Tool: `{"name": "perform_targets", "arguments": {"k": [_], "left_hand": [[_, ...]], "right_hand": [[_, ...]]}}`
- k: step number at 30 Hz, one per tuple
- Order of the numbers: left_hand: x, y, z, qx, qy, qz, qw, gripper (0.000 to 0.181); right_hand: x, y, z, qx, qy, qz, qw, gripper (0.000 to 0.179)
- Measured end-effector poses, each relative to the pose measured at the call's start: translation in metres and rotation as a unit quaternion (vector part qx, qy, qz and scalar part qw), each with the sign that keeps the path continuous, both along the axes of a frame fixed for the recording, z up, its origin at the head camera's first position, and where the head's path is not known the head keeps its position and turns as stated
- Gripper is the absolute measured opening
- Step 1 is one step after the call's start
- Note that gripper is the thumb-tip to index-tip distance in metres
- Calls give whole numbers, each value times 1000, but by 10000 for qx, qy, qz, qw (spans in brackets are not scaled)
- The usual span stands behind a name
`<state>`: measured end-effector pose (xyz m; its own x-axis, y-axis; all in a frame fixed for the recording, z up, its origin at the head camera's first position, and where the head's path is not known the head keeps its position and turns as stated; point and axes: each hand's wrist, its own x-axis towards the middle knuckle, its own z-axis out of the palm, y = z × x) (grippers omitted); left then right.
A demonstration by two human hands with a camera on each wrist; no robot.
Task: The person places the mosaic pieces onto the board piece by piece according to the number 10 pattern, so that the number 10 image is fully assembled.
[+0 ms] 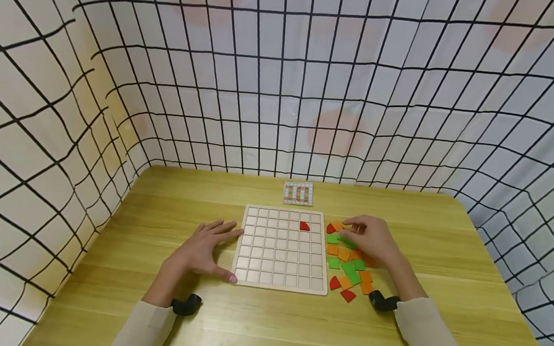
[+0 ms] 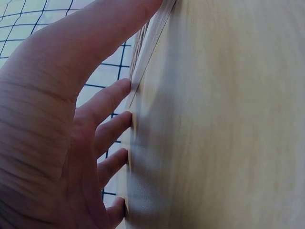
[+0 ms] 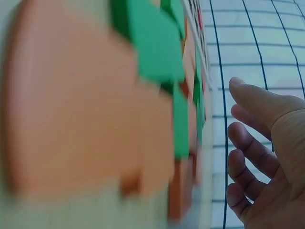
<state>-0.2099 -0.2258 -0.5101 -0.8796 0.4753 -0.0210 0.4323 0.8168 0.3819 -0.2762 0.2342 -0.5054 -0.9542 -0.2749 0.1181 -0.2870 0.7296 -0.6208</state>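
A pale wooden grid board (image 1: 282, 249) lies flat, with one red quarter-circle piece (image 1: 304, 226) in a cell near its top right. My left hand (image 1: 203, 249) is spread at the board's left side; its thumb touches the lower left corner and its index finger reaches the left edge. To the right of the board lies a loose scatter of pieces, among them a green piece (image 1: 350, 273) and an orange piece (image 3: 81, 114). Over the far end of that scatter is my right hand (image 1: 372, 239), its fingers loosely bent. Nothing shows between them in the right wrist view (image 3: 271, 148).
A small printed card (image 1: 298, 193) with a coloured grid pattern lies behind the board. Loose red pieces (image 1: 347, 295) sit at the near end of the scatter. White walls with a black grid (image 1: 287, 113) enclose the wooden table (image 1: 263, 326) at the back and sides.
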Motion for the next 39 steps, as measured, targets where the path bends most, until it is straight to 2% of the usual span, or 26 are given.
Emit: {"name": "perform_targets", "arguments": {"k": [8,16,20,29,39], "left_hand": [[1,-1,-1,2,16,16,10000,117],[2,-1,-1,15,-8,9,10000,117],[2,-2,0,32,19,11,10000,117],[3,-1,0,70,-4,-23,10000,117],[2,0,0,54,35,-49,10000,116]], "right_hand": [[8,33,-10,225,-110,-41,9997,39],[14,53,-15,336,-114,87,9993,35],[14,61,-16,374,-179,-45,9991,36],[18,70,-19,168,-484,-120,9986,47],[22,73,-17,229,-336,-61,9992,38]]}}
